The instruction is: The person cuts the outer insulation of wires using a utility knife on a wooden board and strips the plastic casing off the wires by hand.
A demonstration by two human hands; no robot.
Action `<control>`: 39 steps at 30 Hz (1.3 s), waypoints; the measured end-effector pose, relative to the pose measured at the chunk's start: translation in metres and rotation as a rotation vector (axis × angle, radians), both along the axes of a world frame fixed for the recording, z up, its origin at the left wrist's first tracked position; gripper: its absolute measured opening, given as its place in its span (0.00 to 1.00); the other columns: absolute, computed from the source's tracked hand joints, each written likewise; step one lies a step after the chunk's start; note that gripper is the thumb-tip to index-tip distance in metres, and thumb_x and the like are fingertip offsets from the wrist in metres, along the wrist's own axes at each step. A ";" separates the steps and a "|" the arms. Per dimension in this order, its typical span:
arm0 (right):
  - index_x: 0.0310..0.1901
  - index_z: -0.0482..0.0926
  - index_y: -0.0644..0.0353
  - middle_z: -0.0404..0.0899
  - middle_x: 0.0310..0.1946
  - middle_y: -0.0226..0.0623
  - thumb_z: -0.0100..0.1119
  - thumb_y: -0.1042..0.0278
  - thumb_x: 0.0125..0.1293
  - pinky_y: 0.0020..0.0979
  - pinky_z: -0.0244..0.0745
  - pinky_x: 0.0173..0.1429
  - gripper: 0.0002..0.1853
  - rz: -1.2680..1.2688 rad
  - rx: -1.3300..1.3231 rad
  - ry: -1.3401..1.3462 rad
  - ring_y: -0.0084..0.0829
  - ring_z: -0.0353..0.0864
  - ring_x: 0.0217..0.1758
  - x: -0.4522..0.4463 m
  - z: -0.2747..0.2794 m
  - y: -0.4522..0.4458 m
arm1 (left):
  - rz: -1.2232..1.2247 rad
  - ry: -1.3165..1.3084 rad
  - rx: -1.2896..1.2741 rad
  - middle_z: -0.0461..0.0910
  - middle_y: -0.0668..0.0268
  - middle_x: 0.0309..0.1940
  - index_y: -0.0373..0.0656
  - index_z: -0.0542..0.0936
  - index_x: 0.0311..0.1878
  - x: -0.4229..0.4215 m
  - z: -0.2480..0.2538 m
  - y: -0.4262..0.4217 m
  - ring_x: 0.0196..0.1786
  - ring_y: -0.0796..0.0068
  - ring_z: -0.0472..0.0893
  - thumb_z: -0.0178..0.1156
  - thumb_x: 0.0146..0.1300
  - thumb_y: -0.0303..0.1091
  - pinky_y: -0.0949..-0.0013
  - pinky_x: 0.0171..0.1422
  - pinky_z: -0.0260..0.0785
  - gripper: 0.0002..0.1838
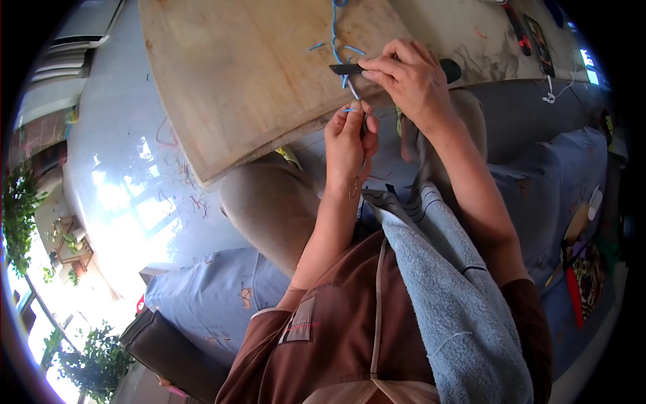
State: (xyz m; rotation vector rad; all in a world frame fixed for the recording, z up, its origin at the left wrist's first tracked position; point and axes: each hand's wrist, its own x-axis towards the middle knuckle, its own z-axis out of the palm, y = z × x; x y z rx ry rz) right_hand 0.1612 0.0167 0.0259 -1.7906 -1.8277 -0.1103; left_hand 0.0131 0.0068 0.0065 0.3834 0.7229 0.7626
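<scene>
My right hand (420, 81) pinches a flat black blade (346, 69) with a slanted tip, held sideways just above the wooden board's near edge. Below it, my left hand (346, 141) is closed on a thin cord (354, 89), whose white stretch runs up from the fingertips to the blade. Blade and cord meet or overlap here; contact is hard to judge. A bit of blue shows at my left thumb. Thin wire-like strands (354, 187) hang below that hand toward the wrist. Blue cord (334, 30) lies on the board beyond the blade.
The wooden board (222, 81) rests across a table above my knees. Small blue scraps (316, 46) lie on it. At right are a phone (539, 47) with a white cable and a red-and-black tool (517, 30). A blue towel (451, 289) hangs over my front.
</scene>
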 end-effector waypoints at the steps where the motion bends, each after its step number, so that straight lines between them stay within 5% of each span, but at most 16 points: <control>1: 0.33 0.83 0.45 0.70 0.29 0.24 0.64 0.64 0.49 0.30 0.70 0.45 0.07 -0.012 0.002 0.003 0.29 0.72 0.38 -0.001 0.000 0.000 | -0.002 0.001 0.001 0.70 0.71 0.19 0.40 0.72 0.36 0.000 0.000 0.000 0.13 0.87 0.56 0.46 0.69 0.35 0.81 0.13 0.44 0.10; 39: 0.32 0.82 0.44 0.73 0.29 0.25 0.63 0.60 0.51 0.32 0.70 0.38 0.06 -0.089 0.022 0.026 0.31 0.73 0.37 -0.009 0.001 0.018 | 0.028 0.031 -0.018 0.71 0.70 0.19 0.40 0.72 0.35 0.005 0.002 -0.002 0.13 0.88 0.57 0.47 0.69 0.35 0.82 0.13 0.44 0.10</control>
